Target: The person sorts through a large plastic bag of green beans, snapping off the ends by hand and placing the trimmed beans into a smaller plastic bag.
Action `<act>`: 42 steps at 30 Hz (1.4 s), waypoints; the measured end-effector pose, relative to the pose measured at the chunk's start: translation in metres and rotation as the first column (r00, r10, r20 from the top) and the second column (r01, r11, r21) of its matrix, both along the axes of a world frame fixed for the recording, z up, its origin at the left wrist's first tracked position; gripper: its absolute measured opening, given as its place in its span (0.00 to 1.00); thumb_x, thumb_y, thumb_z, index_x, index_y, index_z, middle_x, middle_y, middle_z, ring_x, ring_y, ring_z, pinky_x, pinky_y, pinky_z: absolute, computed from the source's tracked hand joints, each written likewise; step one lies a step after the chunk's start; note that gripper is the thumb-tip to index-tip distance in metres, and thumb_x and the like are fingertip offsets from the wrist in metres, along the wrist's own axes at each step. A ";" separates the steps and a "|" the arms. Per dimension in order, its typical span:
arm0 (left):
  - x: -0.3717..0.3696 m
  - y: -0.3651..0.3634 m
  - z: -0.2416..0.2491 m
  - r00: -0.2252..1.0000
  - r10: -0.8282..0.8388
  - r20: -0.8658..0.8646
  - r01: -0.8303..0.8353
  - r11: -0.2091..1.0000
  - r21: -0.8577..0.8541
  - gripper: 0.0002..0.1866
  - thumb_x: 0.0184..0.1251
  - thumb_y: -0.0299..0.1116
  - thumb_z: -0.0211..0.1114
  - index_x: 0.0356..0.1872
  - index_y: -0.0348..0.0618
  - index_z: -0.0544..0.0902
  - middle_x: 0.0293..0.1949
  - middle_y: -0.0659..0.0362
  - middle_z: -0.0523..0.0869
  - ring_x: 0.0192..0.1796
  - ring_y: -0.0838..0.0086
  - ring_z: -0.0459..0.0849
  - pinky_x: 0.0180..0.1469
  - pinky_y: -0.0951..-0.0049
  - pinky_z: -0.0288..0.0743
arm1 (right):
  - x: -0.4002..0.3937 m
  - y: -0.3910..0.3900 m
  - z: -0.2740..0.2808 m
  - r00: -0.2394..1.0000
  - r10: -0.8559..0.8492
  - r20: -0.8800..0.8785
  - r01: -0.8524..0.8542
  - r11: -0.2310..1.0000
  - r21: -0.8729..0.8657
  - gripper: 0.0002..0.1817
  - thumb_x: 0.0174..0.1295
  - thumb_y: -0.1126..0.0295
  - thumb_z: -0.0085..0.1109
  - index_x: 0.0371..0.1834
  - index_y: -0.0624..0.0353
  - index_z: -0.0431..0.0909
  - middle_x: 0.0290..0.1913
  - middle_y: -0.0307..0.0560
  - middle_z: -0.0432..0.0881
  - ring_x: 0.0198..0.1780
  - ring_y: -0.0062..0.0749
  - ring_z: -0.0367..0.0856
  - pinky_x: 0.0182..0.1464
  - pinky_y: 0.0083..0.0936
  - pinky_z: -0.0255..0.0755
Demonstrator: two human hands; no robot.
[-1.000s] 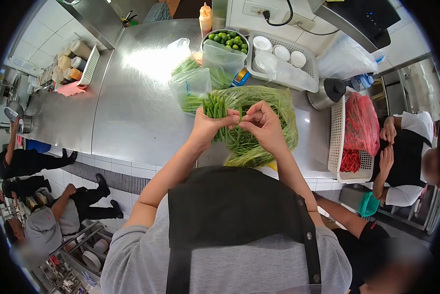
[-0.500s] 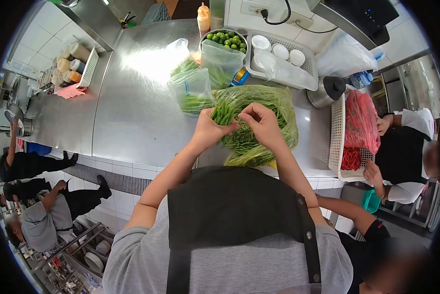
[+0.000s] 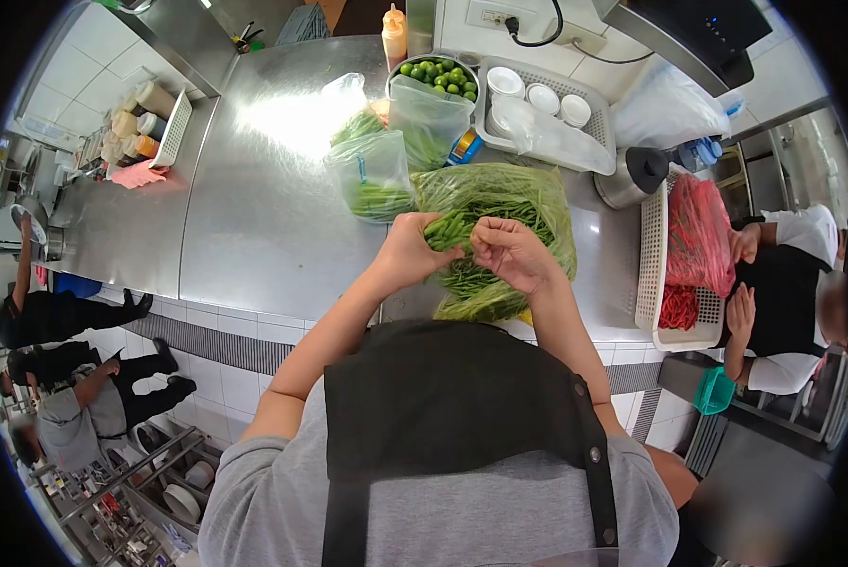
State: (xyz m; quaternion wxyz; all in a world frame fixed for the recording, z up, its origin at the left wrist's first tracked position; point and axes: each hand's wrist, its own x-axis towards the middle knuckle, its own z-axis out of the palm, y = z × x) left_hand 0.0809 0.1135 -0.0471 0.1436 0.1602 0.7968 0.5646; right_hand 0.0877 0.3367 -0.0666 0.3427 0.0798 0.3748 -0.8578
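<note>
My left hand (image 3: 416,248) is wrapped round a bunch of slim green chillies (image 3: 450,230), held over an open yellow-green plastic bag (image 3: 549,180). Many more thin green chillies (image 3: 517,215) lie inside that bag. Just to the right of the bunch is my right hand (image 3: 514,253), its fingers curled in with thumb and fingertips together. Whatever may be between those fingertips is too small to make out. Beyond my left hand stands a clear bag (image 3: 372,175) with green pods in it.
Behind the bags are a bowl of limes (image 3: 438,77), a sauce bottle (image 3: 394,36) and a tray of white cups (image 3: 547,109). At right, a steel jug (image 3: 624,180) stands near a basket (image 3: 651,255) with red chillies (image 3: 679,307). A co-worker (image 3: 774,293) stands beside it.
My right hand has moved slightly right and down from the bunch, its fingers curling in. The bunch has tilted right. The co-worker's lower hand has come off the basket's edge.
</note>
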 end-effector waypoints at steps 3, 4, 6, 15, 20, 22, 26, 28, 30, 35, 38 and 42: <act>-0.001 -0.002 0.000 0.988 0.077 0.137 -0.092 0.990 0.106 0.08 0.57 0.21 0.78 0.33 0.36 0.86 0.30 0.57 0.90 0.32 0.77 0.86 0.36 0.74 0.81 | -0.004 0.002 -0.009 0.993 -0.055 -0.105 0.070 0.988 0.137 0.05 0.71 0.70 0.63 0.40 0.60 0.83 0.34 0.39 0.84 0.34 0.21 0.79 0.41 0.19 0.74; -0.001 -0.002 0.001 0.988 0.075 0.137 -0.090 0.990 0.107 0.08 0.57 0.21 0.78 0.33 0.36 0.86 0.30 0.57 0.90 0.32 0.77 0.86 0.36 0.74 0.81 | -0.005 0.003 -0.012 0.977 -0.090 -0.196 0.146 0.944 0.295 0.07 0.71 0.70 0.63 0.44 0.61 0.85 0.37 0.40 0.85 0.36 0.22 0.79 0.43 0.19 0.74; -0.003 -0.004 0.006 0.909 0.101 0.403 -0.306 0.819 0.485 0.06 0.59 0.21 0.75 0.34 0.36 0.84 0.33 0.54 0.90 0.36 0.74 0.87 0.39 0.72 0.80 | -0.001 -0.001 -0.013 0.946 -0.073 -0.315 0.210 0.879 0.428 0.08 0.71 0.70 0.64 0.48 0.61 0.85 0.39 0.39 0.86 0.38 0.21 0.80 0.46 0.19 0.74; -0.008 -0.008 -0.012 0.755 0.191 0.628 -0.647 0.376 0.663 0.09 0.64 0.21 0.73 0.39 0.42 0.81 0.48 0.50 0.88 0.35 0.76 0.84 0.41 0.73 0.82 | 0.010 -0.038 0.024 0.903 0.181 -0.390 0.107 0.784 0.612 0.12 0.65 0.70 0.70 0.49 0.63 0.87 0.44 0.39 0.88 0.46 0.18 0.82 0.52 0.19 0.74; -0.008 -0.007 -0.010 0.735 0.214 0.644 -0.673 0.347 0.653 0.08 0.65 0.22 0.73 0.39 0.42 0.81 0.49 0.50 0.88 0.36 0.76 0.84 0.41 0.72 0.82 | 0.014 -0.047 0.000 0.873 0.194 -0.448 0.169 0.740 0.651 0.08 0.65 0.72 0.69 0.42 0.66 0.86 0.41 0.39 0.88 0.40 0.17 0.81 0.46 0.20 0.74; -0.009 -0.007 -0.012 0.730 0.210 0.651 -0.680 0.326 0.657 0.08 0.65 0.22 0.73 0.39 0.43 0.81 0.48 0.51 0.88 0.36 0.76 0.84 0.41 0.72 0.82 | 0.018 -0.048 0.001 0.816 0.063 -0.575 0.335 0.758 0.559 0.05 0.65 0.75 0.68 0.38 0.66 0.84 0.37 0.40 0.85 0.39 0.19 0.80 0.44 0.23 0.74; -0.008 -0.011 -0.017 0.707 0.197 0.680 -0.692 0.394 0.605 0.08 0.65 0.23 0.73 0.40 0.43 0.81 0.47 0.52 0.89 0.36 0.76 0.84 0.41 0.72 0.82 | 0.020 -0.044 0.025 0.665 0.156 -0.730 0.392 0.759 0.520 0.05 0.65 0.76 0.67 0.37 0.67 0.82 0.34 0.42 0.83 0.38 0.24 0.80 0.44 0.24 0.73; -0.003 -0.008 -0.021 0.707 0.111 0.699 -0.663 0.450 0.599 0.10 0.65 0.24 0.74 0.41 0.43 0.80 0.45 0.53 0.89 0.37 0.75 0.85 0.41 0.70 0.83 | 0.022 -0.041 0.036 0.590 0.338 -0.733 0.229 0.801 0.553 0.06 0.63 0.75 0.67 0.38 0.66 0.82 0.35 0.45 0.82 0.38 0.31 0.81 0.45 0.27 0.74; -0.003 -0.008 -0.028 0.690 0.068 0.721 -0.664 0.457 0.592 0.11 0.64 0.25 0.74 0.42 0.43 0.79 0.45 0.53 0.89 0.38 0.74 0.85 0.41 0.69 0.83 | 0.027 -0.042 0.046 0.552 0.419 -0.721 0.130 0.810 0.571 0.06 0.63 0.75 0.67 0.38 0.66 0.82 0.35 0.45 0.83 0.38 0.32 0.81 0.45 0.28 0.74; 0.001 -0.015 -0.036 0.624 -0.070 0.778 -0.694 0.406 0.594 0.12 0.65 0.26 0.73 0.43 0.43 0.78 0.46 0.51 0.89 0.41 0.70 0.87 0.42 0.67 0.84 | 0.018 -0.021 0.042 0.517 0.759 -0.395 -0.082 0.504 0.860 0.06 0.58 0.75 0.71 0.36 0.64 0.84 0.35 0.46 0.85 0.38 0.31 0.83 0.43 0.29 0.75; 0.011 -0.020 -0.033 0.673 -0.040 0.738 -0.633 0.485 0.603 0.11 0.64 0.24 0.72 0.43 0.41 0.78 0.43 0.50 0.89 0.39 0.66 0.89 0.43 0.66 0.85 | 0.006 0.007 0.008 0.633 0.693 -0.344 0.162 0.317 0.935 0.07 0.57 0.76 0.69 0.38 0.64 0.85 0.37 0.49 0.84 0.38 0.38 0.84 0.44 0.33 0.77; 0.037 -0.020 -0.011 0.726 -0.088 0.682 -0.394 0.760 0.517 0.14 0.62 0.21 0.73 0.44 0.39 0.77 0.39 0.51 0.88 0.36 0.64 0.89 0.42 0.64 0.85 | -0.013 0.017 -0.006 0.715 0.542 -0.442 0.479 0.082 0.874 0.08 0.60 0.77 0.64 0.42 0.61 0.86 0.43 0.52 0.81 0.49 0.49 0.82 0.54 0.42 0.76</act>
